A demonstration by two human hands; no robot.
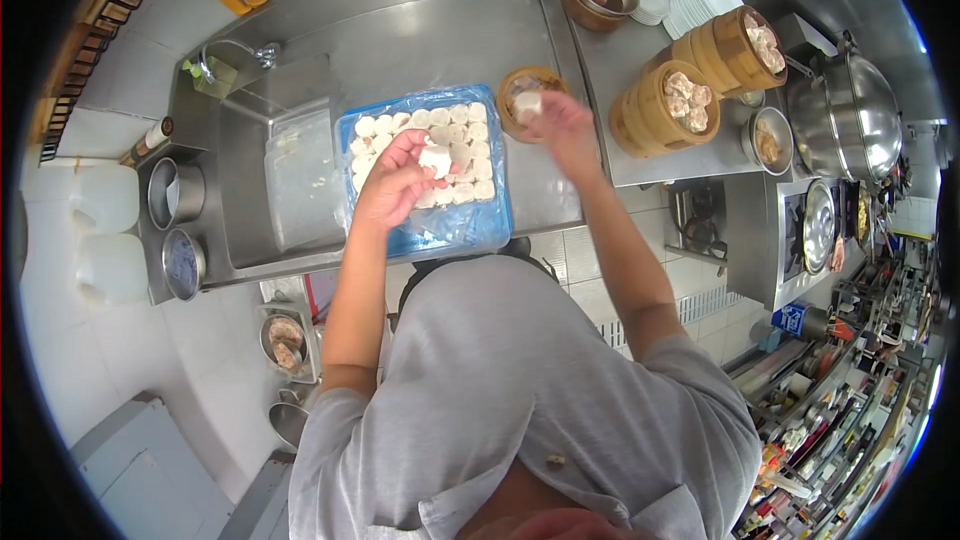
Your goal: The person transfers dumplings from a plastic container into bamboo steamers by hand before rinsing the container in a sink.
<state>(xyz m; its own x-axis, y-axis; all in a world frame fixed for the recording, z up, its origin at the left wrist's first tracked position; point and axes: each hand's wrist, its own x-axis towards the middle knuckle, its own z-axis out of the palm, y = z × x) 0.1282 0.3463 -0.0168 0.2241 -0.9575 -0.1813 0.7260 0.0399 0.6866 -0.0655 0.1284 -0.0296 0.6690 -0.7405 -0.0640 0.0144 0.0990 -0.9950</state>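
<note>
My left hand is over the tray, its fingers closed around a small white dumpling. Blurred by motion, my right hand pinches another white dumpling above a small bamboo steamer. Pale pieces lie inside that steamer, partly hidden by the hand. Under my left hand is a blue tray lined with clear plastic. Rows of white round dumplings fill most of it, and bare plastic shows along its near side.
Two bamboo steamers hold pinkish dumplings on the right counter. Near them are stacked white plates, a sauce pot, a metal bowl and a large domed steel pot. A sink lies left of the tray.
</note>
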